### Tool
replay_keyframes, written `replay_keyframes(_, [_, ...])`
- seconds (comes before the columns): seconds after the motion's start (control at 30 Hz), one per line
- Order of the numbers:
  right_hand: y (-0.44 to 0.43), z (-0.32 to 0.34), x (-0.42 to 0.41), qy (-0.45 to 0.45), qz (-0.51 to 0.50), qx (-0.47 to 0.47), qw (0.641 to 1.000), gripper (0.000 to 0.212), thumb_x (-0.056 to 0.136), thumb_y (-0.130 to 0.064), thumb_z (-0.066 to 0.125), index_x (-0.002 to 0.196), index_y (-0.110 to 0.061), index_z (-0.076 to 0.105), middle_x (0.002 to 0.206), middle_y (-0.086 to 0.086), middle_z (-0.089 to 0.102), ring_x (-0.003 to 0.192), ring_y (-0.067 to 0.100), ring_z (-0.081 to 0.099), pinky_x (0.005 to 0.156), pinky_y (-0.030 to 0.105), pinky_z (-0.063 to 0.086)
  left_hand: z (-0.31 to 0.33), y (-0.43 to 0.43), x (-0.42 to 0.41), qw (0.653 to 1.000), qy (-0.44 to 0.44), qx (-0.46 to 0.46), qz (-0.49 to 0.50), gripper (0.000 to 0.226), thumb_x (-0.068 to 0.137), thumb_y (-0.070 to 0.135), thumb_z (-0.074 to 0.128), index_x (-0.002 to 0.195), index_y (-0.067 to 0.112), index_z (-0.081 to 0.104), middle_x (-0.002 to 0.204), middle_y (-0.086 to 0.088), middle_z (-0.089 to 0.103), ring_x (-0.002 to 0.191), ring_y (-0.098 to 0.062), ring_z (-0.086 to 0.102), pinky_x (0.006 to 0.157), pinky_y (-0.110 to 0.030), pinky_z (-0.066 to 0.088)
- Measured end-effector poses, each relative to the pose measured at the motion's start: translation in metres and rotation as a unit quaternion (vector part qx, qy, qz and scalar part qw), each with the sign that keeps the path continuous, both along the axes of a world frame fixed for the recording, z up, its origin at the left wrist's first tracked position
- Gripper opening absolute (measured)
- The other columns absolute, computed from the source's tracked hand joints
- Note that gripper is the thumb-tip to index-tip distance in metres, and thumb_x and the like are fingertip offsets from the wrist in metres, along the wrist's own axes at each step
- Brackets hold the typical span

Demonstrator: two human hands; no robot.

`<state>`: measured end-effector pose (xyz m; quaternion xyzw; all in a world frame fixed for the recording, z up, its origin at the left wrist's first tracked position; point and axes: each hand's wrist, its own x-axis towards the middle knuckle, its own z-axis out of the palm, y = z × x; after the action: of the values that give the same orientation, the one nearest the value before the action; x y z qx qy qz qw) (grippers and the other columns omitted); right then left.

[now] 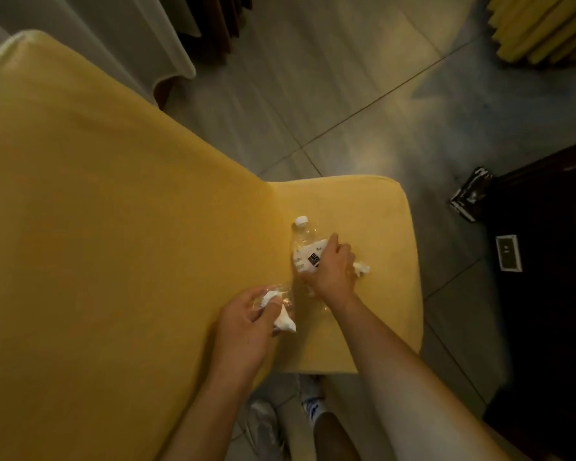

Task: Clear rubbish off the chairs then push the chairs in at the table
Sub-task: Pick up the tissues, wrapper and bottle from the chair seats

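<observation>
A yellow upholstered chair (113, 227) fills the left and centre, its seat (379, 211) reaching to the right. A clear plastic bottle (305, 242) with a white cap and white label lies on the seat by the backrest. My right hand (333, 267) is closed over the bottle's lower half, and a bit of white tissue (361, 268) sticks out beside its fingers. My left hand (246, 324) is nearer me, shut on a crumpled white tissue (281, 319) and a piece of clear plastic wrap.
Grey tiled floor (363, 94) lies beyond the seat. A dark wooden cabinet (546, 261) stands at the right with a small foil-like packet (471, 194) on the floor at its foot. Another yellow-covered chair (546, 24) is at the top right. My feet (313, 404) are below the seat.
</observation>
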<state>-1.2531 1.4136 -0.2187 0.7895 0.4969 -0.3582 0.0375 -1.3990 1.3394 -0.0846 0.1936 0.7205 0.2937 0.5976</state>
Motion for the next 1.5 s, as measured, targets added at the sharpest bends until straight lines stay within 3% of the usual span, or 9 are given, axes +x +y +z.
replay_keyframes(0.13, [0.001, -0.011, -0.002, 0.049, -0.032, 0.001, 0.998, 0.055, 0.077, -0.03, 0.082, 0.12, -0.005, 0.058, 0.122, 0.018, 0.06, 0.111, 0.036, 0.058, 0.088, 0.038, 0.046, -0.005, 0.013, 0.0, 1.0, -0.006, 0.005, 0.002, 0.019, 0.094, 0.01, 0.065, 0.113, 0.014, 0.068, 0.099, -0.009, 0.078, 0.087, -0.021, 0.076, 0.068, -0.028, 0.061])
replay_keyframes(0.4, [-0.009, -0.001, 0.037, 0.159, -0.175, 0.031, 0.971, 0.014, 0.082, -0.023, 0.072, 0.091, -0.011, 0.073, 0.086, 0.011, 0.075, 0.082, 0.036, 0.071, 0.076, 0.043, 0.058, -0.01, 0.021, 0.007, 1.0, -0.017, -0.005, 0.0, 0.018, 0.094, 0.008, 0.064, 0.111, 0.011, 0.068, 0.092, -0.009, 0.079, 0.088, -0.026, 0.076, 0.07, -0.032, 0.061])
replay_keyframes(0.47, [-0.011, -0.007, 0.055, 0.098, -0.153, 0.037, 0.983, 0.021, 0.083, -0.031, 0.073, 0.089, -0.011, 0.076, 0.105, 0.015, 0.07, 0.106, 0.036, 0.063, 0.087, 0.038, 0.051, -0.011, 0.022, 0.009, 1.0, -0.018, -0.004, -0.002, 0.018, 0.094, 0.008, 0.064, 0.112, 0.01, 0.068, 0.091, -0.008, 0.079, 0.087, -0.027, 0.076, 0.072, -0.035, 0.06])
replay_keyframes(0.53, [-0.014, -0.012, 0.065, 0.043, -0.13, -0.017, 0.99, 0.027, 0.085, -0.04, 0.071, 0.101, -0.02, 0.077, 0.139, 0.015, 0.046, 0.134, 0.034, 0.035, 0.102, 0.039, 0.038, -0.011, 0.022, 0.012, 1.0, -0.015, -0.003, -0.005, 0.018, 0.094, 0.008, 0.065, 0.111, 0.012, 0.068, 0.09, -0.007, 0.079, 0.085, -0.025, 0.076, 0.071, -0.034, 0.06])
replay_keyframes(0.63, [-0.019, -0.019, 0.066, 0.03, -0.145, -0.031, 0.988, 0.034, 0.087, -0.039, 0.071, 0.115, -0.02, 0.072, 0.152, 0.01, 0.027, 0.134, 0.037, 0.028, 0.106, 0.041, 0.037, -0.01, 0.02, 0.015, 1.0, -0.011, 0.0, -0.01, 0.016, 0.094, 0.008, 0.065, 0.109, 0.012, 0.068, 0.089, -0.007, 0.079, 0.083, -0.023, 0.076, 0.065, -0.028, 0.06])
replay_keyframes(0.8, [-0.01, -0.019, 0.061, 0.056, -0.201, 0.035, 0.977, 0.039, 0.087, -0.028, 0.073, 0.12, -0.009, 0.067, 0.142, 0.011, 0.041, 0.118, 0.036, 0.051, 0.101, 0.037, 0.042, -0.002, 0.027, 0.015, 1.0, -0.003, 0.015, -0.023, 0.017, 0.095, 0.009, 0.064, 0.112, 0.01, 0.067, 0.087, -0.007, 0.079, 0.084, -0.024, 0.076, 0.069, -0.03, 0.061])
replay_keyframes(1.0, [0.013, -0.016, 0.069, 0.035, -0.126, 0.009, 0.991, 0.025, 0.087, -0.032, 0.071, 0.104, -0.015, 0.075, 0.156, 0.014, 0.022, 0.132, 0.042, 0.032, 0.099, 0.037, 0.04, 0.006, 0.037, 0.018, 0.999, -0.003, 0.024, -0.038, 0.02, 0.095, 0.008, 0.063, 0.115, 0.008, 0.066, 0.089, -0.008, 0.079, 0.082, -0.022, 0.076, 0.063, -0.023, 0.059])
replay_keyframes(1.27, [0.017, -0.013, 0.071, 0.041, -0.067, 0.014, 0.997, 0.022, 0.089, -0.022, 0.067, 0.105, -0.009, 0.072, 0.134, 0.012, 0.043, 0.115, 0.036, 0.052, 0.091, 0.033, 0.041, 0.006, 0.049, 0.024, 0.998, 0.01, 0.02, -0.059, 0.019, 0.096, 0.012, 0.063, 0.115, 0.012, 0.067, 0.09, -0.006, 0.079, 0.084, -0.021, 0.076, 0.071, -0.031, 0.061])
replay_keyframes(1.5, [0.033, 0.022, 0.078, 0.185, -0.227, 0.012, 0.956, 0.019, 0.088, -0.016, 0.069, 0.107, -0.012, 0.067, 0.101, 0.01, 0.073, 0.083, 0.028, 0.069, 0.066, 0.03, 0.051, 0.034, 0.063, 0.021, 0.998, 0.017, 0.021, -0.062, 0.023, 0.096, 0.011, 0.063, 0.119, 0.009, 0.064, 0.091, -0.008, 0.079, 0.085, -0.022, 0.076, 0.069, -0.029, 0.061])
